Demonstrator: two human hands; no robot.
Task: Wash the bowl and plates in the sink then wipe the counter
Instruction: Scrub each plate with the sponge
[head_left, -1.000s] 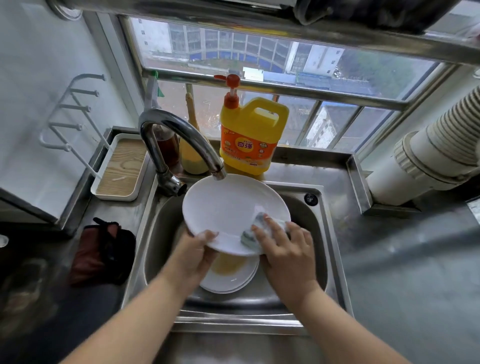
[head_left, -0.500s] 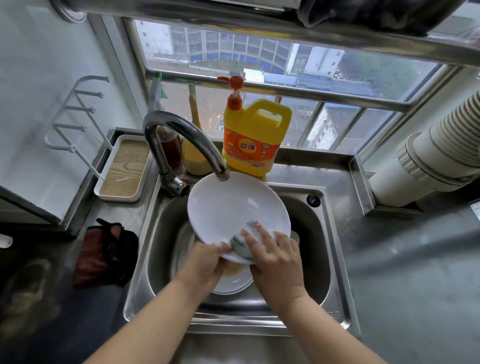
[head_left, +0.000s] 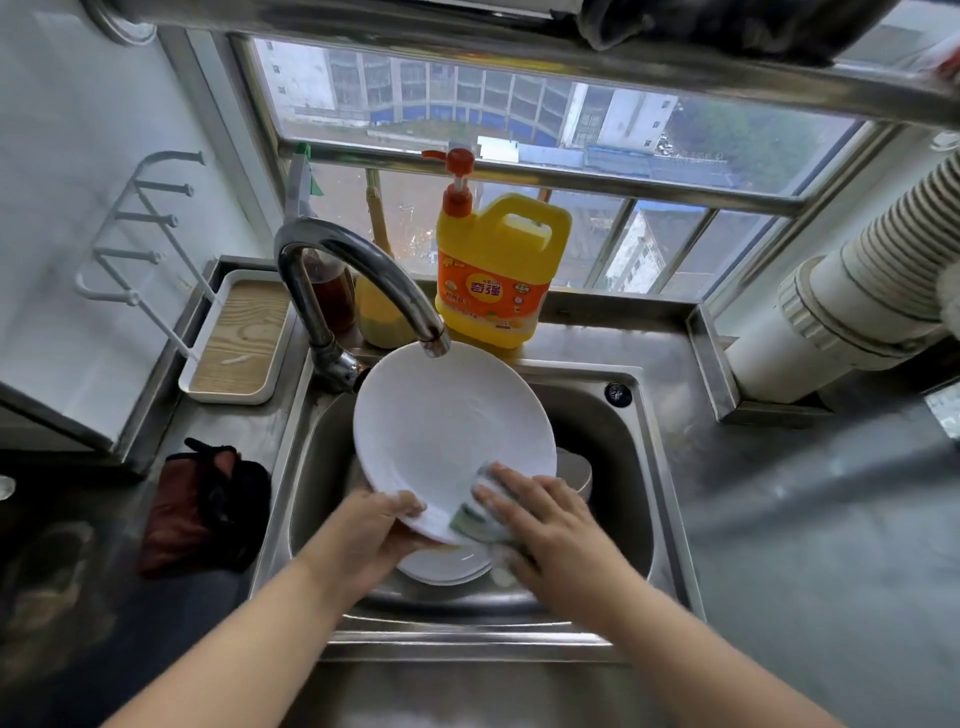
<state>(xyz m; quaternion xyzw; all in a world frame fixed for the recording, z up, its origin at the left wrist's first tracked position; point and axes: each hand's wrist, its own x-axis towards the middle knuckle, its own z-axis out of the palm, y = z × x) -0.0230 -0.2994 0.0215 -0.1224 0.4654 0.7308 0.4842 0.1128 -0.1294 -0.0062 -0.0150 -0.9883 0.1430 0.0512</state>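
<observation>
The left hand (head_left: 374, 525) pinches the near-left rim of the white plate (head_left: 447, 431), thumb on the upper face and fingers curled beneath, which holds it clear of the basin for scrubbing. The right hand (head_left: 540, 519) presses a sponge (head_left: 475, 514) against the plate's near edge with fingers spread nearly flat, probably to spread pressure across the pad. The plate is held above the sink (head_left: 639, 499), tilted, its far rim raised under the faucet (head_left: 363, 280) spout and its face turned up toward the viewer; being round, it has no long axis, and the slope likely lets water drain into the basin. A second plate (head_left: 447, 566) lies below, and a bowl (head_left: 574, 473) sits partly hidden behind it. A yellow detergent bottle (head_left: 498, 270) stands at the far edge.
</observation>
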